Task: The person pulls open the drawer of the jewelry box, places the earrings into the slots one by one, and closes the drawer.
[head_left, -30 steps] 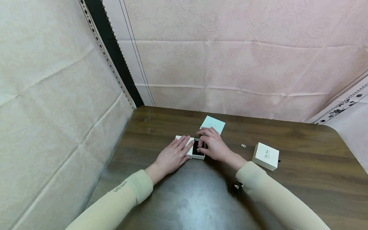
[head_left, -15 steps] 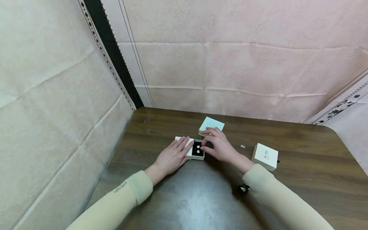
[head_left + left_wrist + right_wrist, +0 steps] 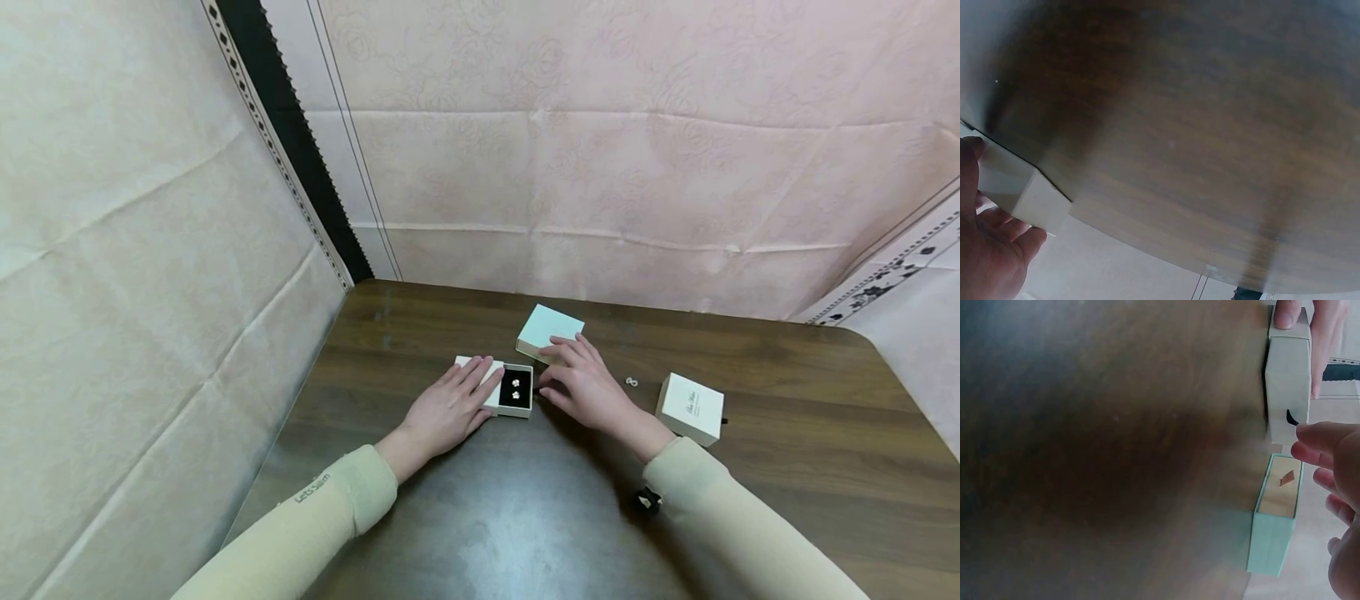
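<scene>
In the head view, my left hand (image 3: 448, 403) lies over the sleeve of a white drawer-style jewelry box (image 3: 516, 412), thumb on its near side and fingers across its top. The box's drawer is partly out to the right. Two small shiny earrings (image 3: 516, 389) sit on its black lining. My right hand (image 3: 588, 390) is at the drawer's right end, where thumb and index finger pinch a small black ribbon tab (image 3: 1291, 417). The left wrist view shows my thumb and fingers on either side of the box sleeve (image 3: 1041, 203).
A light blue box (image 3: 551, 327) stands just behind my right hand, with a brown tab on its side. Farther right are a small pair of silvery pieces (image 3: 632, 382) and a closed white box (image 3: 692, 407) with printed lettering. Patterned cloth (image 3: 600, 192) hangs behind the brown table (image 3: 420, 308).
My right hand has moved from above the drawer's black lining to its right end, uncovering the two earrings, and now pinches the ribbon tab. The left hand stays on the box.
</scene>
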Demonstrator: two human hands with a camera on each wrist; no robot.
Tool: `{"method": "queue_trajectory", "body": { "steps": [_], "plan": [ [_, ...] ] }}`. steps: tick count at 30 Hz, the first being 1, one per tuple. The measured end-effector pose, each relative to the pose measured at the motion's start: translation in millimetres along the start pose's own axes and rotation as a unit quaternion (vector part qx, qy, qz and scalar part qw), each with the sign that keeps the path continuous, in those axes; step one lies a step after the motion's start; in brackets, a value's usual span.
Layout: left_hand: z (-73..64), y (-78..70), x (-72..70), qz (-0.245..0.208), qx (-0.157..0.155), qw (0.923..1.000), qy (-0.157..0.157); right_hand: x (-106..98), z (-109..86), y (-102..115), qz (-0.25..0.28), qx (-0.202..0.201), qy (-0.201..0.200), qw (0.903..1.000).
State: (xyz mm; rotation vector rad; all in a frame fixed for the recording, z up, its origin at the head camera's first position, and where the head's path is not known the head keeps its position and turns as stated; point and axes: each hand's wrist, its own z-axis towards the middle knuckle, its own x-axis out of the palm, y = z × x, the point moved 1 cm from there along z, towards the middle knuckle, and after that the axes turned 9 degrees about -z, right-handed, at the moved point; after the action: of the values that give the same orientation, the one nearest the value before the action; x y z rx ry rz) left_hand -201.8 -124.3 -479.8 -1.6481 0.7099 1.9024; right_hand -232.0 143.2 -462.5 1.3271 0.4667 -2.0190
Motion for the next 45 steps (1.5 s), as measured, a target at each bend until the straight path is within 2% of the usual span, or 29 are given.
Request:
{"method": "queue_trajectory", "body": {
  "steps": [4,16,29,39,45],
  "plan": [
    [-0.1,0.2,-0.1,0.005,-0.001,0.9999,0.009,5,-0.5,0,-0.009,-0.008,-0.001,0.9999],
    [-0.3,0.7,1.6,0.009,-0.001,1.0000,0.004,13,3.0,4,-0.025,-0.016,-0.007,0.9995],
    [-1.1,0.4,1.4,0.014,0.001,0.9999,-0.005,14,8.4,10,-0.009,-0.008,0.006,0.9999],
    [-1.5,0.6,0.6,0.014,0.005,0.9999,-0.008,18,15.7,14,-0.015,-0.022,-0.008,0.9996],
    [-0.7,0.2,0.0,0.018,-0.001,0.9998,0.003,21,19.1,15,-0.012,-0.027,-0.007,0.9995]
  ]
}}
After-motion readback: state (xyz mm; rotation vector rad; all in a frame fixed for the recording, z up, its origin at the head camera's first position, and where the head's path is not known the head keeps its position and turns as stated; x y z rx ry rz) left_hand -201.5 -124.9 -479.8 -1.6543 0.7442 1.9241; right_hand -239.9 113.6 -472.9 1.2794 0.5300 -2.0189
